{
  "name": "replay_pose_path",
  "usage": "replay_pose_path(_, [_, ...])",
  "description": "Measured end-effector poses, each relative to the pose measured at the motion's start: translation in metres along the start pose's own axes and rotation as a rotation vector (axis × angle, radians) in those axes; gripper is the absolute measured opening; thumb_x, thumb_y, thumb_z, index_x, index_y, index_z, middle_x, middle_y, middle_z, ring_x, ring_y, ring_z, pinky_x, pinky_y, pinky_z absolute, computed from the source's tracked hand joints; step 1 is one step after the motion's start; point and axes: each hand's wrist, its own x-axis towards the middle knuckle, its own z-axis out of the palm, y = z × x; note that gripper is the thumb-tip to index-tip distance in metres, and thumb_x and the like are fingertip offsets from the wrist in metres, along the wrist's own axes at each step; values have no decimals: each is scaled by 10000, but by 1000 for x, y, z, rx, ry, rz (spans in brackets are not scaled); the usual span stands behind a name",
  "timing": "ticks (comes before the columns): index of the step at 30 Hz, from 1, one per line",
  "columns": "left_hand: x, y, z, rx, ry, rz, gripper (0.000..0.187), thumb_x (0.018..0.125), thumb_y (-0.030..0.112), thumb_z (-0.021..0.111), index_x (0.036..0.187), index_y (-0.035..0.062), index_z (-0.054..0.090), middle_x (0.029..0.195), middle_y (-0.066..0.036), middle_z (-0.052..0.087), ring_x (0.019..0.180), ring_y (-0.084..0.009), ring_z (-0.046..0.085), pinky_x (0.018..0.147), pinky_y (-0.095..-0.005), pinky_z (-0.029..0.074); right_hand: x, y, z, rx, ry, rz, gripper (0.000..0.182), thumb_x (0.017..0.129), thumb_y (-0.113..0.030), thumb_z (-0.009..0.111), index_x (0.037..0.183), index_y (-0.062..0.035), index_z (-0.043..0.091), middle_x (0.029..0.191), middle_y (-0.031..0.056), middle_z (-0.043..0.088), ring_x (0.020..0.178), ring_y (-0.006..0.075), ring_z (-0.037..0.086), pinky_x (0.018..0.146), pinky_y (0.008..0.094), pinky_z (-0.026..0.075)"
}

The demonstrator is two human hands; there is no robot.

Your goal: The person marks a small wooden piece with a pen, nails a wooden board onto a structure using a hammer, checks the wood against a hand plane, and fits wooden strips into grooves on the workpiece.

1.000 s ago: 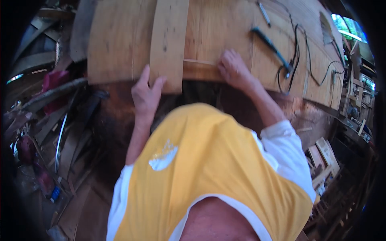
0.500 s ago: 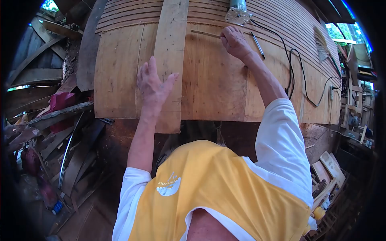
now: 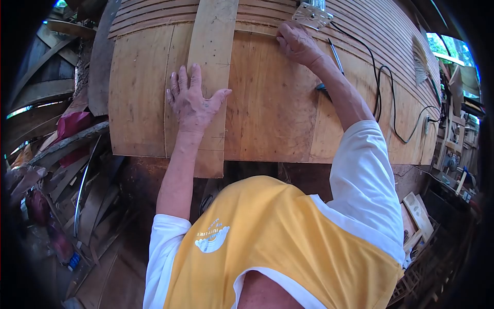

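My left hand (image 3: 191,103) lies with fingers spread on a long pale plank (image 3: 212,46), its thumb stretched towards the plank's right edge. The plank runs lengthwise over the wooden panel (image 3: 267,103) and sticks out past the near edge. My right hand (image 3: 299,45) is closed near the ribbed slats, and what its fingers hold is hidden. A clear-based power tool (image 3: 312,15) stands just beyond that hand. Beside the right wrist lies a slim pen-like tool (image 3: 336,55). A small blue object (image 3: 321,87) shows partly from under the right forearm.
Thin parallel slats (image 3: 360,31) cover the far side of the work surface. A black cable (image 3: 378,77) curls over the right side. Scrap wood (image 3: 98,201) is heaped at the left, and more wood pieces (image 3: 419,216) lie at the lower right.
My left hand has flattened and spread on the plank. My right hand has shifted slightly up towards the slats, and the thin strip it pinched no longer shows clearly.
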Motion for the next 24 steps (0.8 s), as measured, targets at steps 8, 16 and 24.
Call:
replay_pose_path(8, [0, 0, 2, -23, 18, 6, 1033, 757, 672, 798, 1544, 89, 471, 1597, -241, 407, 1511, -431, 321, 1227, -582, 235, -3, 2, 2, 13, 4, 10, 127, 929, -113, 641, 1012, -67, 558, 1004, 152, 621, 1034, 391, 586, 909, 483, 474])
replay_pose_path(16, [-1, 0, 3, -41, 47, 2, 1009, 750, 676, 801, 1532, 116, 494, 1582, -237, 430, 1499, -433, 341, 1222, -581, 251, -8, -6, 5, -37, 46, 60, 148, 926, -138, 661, 1036, -89, 576, 1038, 116, 630, 1081, 368, 577, 930, 487, 465])
replay_pose_path(24, [-1, -1, 3, -27, 47, 13, 976, 754, 674, 802, 1521, 143, 517, 1590, -242, 413, 1506, -429, 327, 1228, -581, 240, -8, -14, 4, -46, 71, 84, 165, 905, -142, 684, 1033, -110, 585, 1053, 102, 632, 1093, 360, 569, 935, 493, 452])
